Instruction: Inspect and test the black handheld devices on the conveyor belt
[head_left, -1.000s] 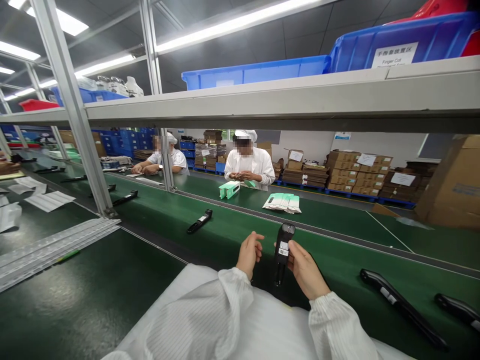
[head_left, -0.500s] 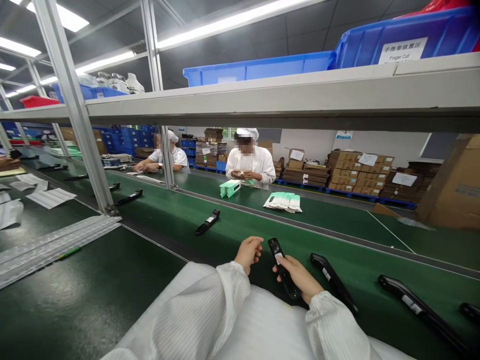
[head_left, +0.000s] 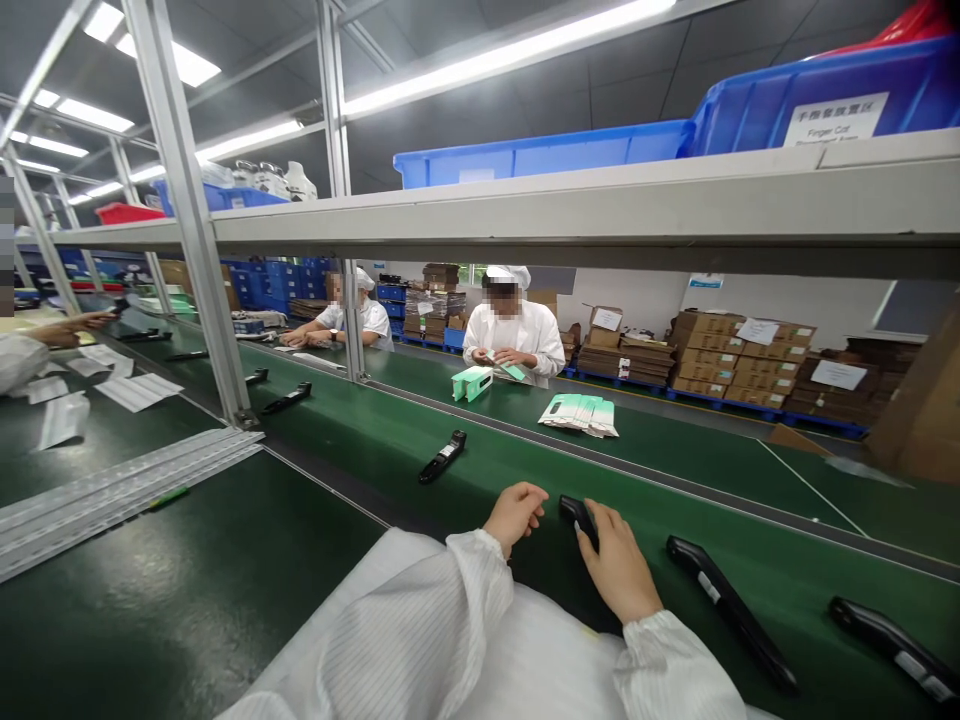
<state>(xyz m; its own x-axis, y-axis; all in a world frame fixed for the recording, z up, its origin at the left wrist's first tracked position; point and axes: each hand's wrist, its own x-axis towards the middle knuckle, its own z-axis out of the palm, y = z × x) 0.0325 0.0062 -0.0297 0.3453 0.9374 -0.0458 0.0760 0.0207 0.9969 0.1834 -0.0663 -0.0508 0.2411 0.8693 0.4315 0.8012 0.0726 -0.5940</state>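
Note:
My right hand (head_left: 621, 568) lies over a black, bent, handle-shaped device (head_left: 576, 512) on the green conveyor belt. Its thumb is along the near side and its fingers cross the top, covering much of the device. Just left of it, my left hand (head_left: 516, 514) hovers with fingers curled in, and nothing shows between them. Similar black devices rest on the belt: one with a white label (head_left: 444, 457) to the left, another (head_left: 731, 610) to the right, and a third (head_left: 896, 645) farther right.
A metal post (head_left: 187, 220) and a white shelf (head_left: 525, 220) with blue bins (head_left: 540, 155) stand ahead. Across the belt, a co-worker (head_left: 514, 335) handles green-and-white cartons near a carton stack (head_left: 581, 412). White sheets (head_left: 135, 388) lie at left, where another person's hand reaches in.
My right hand has turned palm-down and lowered the black device to the belt, label side no longer showing. The other devices appear farther right. My left hand stays curled beside it.

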